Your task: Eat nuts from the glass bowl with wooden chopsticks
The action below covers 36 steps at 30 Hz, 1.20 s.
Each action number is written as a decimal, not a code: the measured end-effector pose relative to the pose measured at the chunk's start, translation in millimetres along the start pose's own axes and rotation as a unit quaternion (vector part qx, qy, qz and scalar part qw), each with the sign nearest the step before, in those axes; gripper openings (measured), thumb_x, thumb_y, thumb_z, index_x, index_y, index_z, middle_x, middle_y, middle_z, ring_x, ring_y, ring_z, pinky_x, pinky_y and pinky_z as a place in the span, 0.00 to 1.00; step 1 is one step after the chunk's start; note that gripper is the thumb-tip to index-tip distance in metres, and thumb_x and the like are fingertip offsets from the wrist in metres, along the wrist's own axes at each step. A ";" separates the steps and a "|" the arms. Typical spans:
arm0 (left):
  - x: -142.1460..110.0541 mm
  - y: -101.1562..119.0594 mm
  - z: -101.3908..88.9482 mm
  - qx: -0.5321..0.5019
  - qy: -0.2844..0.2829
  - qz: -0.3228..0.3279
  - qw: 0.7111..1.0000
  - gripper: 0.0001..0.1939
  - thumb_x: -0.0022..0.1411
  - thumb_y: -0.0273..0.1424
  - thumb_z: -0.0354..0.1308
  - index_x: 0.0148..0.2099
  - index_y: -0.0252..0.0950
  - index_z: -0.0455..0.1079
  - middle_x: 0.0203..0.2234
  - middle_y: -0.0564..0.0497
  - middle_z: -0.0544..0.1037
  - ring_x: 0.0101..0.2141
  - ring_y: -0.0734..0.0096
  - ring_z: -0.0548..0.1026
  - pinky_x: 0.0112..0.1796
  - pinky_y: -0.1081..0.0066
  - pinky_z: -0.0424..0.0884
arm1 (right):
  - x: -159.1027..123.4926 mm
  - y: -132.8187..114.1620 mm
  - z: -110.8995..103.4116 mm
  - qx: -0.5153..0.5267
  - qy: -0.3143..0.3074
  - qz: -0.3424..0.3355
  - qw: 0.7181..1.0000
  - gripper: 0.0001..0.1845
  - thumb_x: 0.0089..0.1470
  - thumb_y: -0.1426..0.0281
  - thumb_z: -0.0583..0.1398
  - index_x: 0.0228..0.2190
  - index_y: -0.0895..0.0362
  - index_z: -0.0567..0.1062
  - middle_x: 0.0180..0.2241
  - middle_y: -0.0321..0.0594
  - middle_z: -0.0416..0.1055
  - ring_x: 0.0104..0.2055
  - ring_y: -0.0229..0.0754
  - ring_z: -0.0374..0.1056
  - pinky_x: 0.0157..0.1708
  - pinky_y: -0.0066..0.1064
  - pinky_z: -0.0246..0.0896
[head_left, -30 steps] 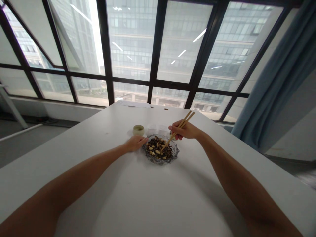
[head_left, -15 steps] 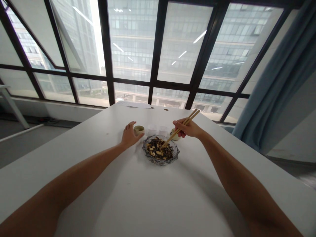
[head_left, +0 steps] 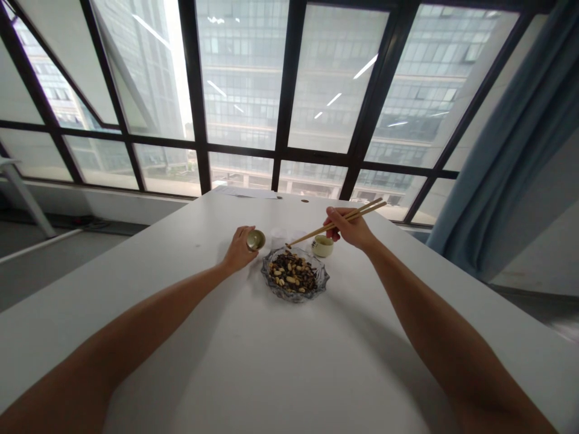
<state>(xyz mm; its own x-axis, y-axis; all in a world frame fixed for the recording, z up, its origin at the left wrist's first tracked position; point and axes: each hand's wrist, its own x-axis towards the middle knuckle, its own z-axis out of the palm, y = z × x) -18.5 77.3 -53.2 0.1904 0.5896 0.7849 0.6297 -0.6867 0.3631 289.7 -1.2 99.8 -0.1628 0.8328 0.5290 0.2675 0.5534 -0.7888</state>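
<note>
My left hand [head_left: 241,248] is closed round a small greenish cup [head_left: 256,240], which tilts toward the bowl. In my right hand [head_left: 347,226] are wooden chopsticks [head_left: 316,232], their tips over the far rim of a scalloped glass bowl [head_left: 322,278]. A small dark piece [head_left: 288,245] sits between the tips; it looks like a seed, though its kind is too small to be sure of. Peanuts and dark seeds [head_left: 292,274] fill the bowl. Just beyond it, below my right hand, a second pale green cup [head_left: 322,246] with dark marks stands upright.
All this rests on a white table [head_left: 271,361]. Faint clear objects [head_left: 278,236] stand behind the bowl, and papers [head_left: 248,193] lie at the far edge. Windows with dark frames rise beyond; a blue curtain [head_left: 497,150] hangs at right.
My left hand has taken hold of the cup and tilted it toward the bowl. The chopsticks have lifted out of the bowl's contents, their tips moving up and left with a small piece.
</note>
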 end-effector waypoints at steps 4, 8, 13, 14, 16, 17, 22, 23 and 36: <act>0.1 1.5 -0.6 -0.008 0.002 -0.022 1.000 0.36 0.46 0.24 0.66 0.58 0.35 0.62 0.52 0.42 0.69 0.55 0.53 0.69 0.59 0.53 0.66 | 0.8 1.9 -1.3 -0.003 0.000 0.001 1.000 0.35 0.44 0.37 0.63 0.19 0.59 0.76 0.12 0.39 0.70 0.11 0.34 0.62 0.09 0.24 0.55; 1.3 4.7 -3.6 -0.002 -0.010 -0.141 0.990 0.37 0.44 0.36 0.72 0.56 0.35 0.65 0.51 0.42 0.72 0.52 0.53 0.73 0.55 0.55 0.69 | 1.9 3.8 -4.9 -0.015 0.028 -0.001 1.000 0.35 0.46 0.37 0.62 0.20 0.59 0.75 0.13 0.39 0.70 0.11 0.33 0.61 0.09 0.23 0.55; 6.9 1.3 -9.3 0.011 -0.065 -0.248 0.967 0.37 0.47 0.45 0.70 0.57 0.35 0.66 0.52 0.41 0.73 0.51 0.55 0.74 0.52 0.61 0.70 | 3.8 4.5 -15.0 -0.054 0.046 -0.007 0.997 0.37 0.45 0.35 0.60 0.20 0.59 0.75 0.13 0.40 0.70 0.11 0.33 0.62 0.09 0.23 0.54; 9.2 0.7 -10.2 0.019 -0.082 -0.259 0.962 0.38 0.48 0.46 0.69 0.57 0.35 0.66 0.53 0.40 0.73 0.52 0.54 0.73 0.52 0.62 0.70 | 4.2 5.0 -17.6 -0.063 0.050 -0.007 0.997 0.37 0.45 0.35 0.60 0.20 0.59 0.74 0.13 0.40 0.70 0.11 0.34 0.62 0.09 0.23 0.54; 15.4 2.7 -10.9 0.053 -0.107 -0.271 0.955 0.40 0.49 0.50 0.68 0.59 0.35 0.64 0.56 0.38 0.72 0.55 0.51 0.71 0.54 0.60 0.68 | 5.1 7.2 -22.8 -0.078 0.058 -0.005 0.995 0.38 0.45 0.34 0.59 0.20 0.59 0.74 0.13 0.40 0.70 0.12 0.34 0.62 0.09 0.23 0.54; 19.2 6.0 -10.3 0.076 -0.113 -0.267 0.954 0.41 0.50 0.51 0.67 0.61 0.35 0.63 0.58 0.38 0.70 0.57 0.49 0.69 0.55 0.58 0.67 | 5.5 8.7 -25.3 -0.085 0.061 -0.002 0.994 0.38 0.45 0.34 0.59 0.20 0.59 0.74 0.13 0.41 0.70 0.12 0.34 0.62 0.09 0.24 0.54; 48.2 44.7 5.7 0.150 -0.162 -0.106 0.970 0.37 0.60 0.52 0.58 0.64 0.37 0.60 0.64 0.39 0.65 0.63 0.49 0.61 0.62 0.52 0.56 | 6.8 16.7 -34.5 -0.119 0.055 0.015 0.991 0.39 0.45 0.33 0.58 0.20 0.59 0.73 0.13 0.41 0.69 0.12 0.34 0.62 0.10 0.24 0.56; 55.7 54.6 11.3 0.158 -0.188 -0.071 0.967 0.36 0.61 0.52 0.57 0.64 0.37 0.61 0.63 0.40 0.66 0.63 0.50 0.61 0.63 0.51 0.53 | 6.8 17.6 -36.0 -0.123 0.049 0.018 0.991 0.39 0.45 0.33 0.58 0.20 0.59 0.73 0.13 0.41 0.69 0.12 0.34 0.62 0.10 0.24 0.56; 98.2 89.9 61.8 0.122 -0.370 -0.059 0.919 0.37 0.58 0.42 0.61 0.66 0.41 0.55 0.61 0.41 0.70 0.61 0.52 0.66 0.63 0.47 0.49 | 5.3 17.3 -54.1 -0.093 0.027 0.039 0.994 0.39 0.44 0.33 0.59 0.19 0.59 0.74 0.13 0.39 0.69 0.12 0.34 0.62 0.10 0.23 0.56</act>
<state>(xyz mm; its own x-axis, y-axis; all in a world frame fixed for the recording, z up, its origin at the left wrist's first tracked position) 103.3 99.8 25.5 0.5137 0.8433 0.1577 0.8118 -0.5373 0.2286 344.8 12.1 105.8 -0.0842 0.8688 0.4879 0.4498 0.4701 -0.7594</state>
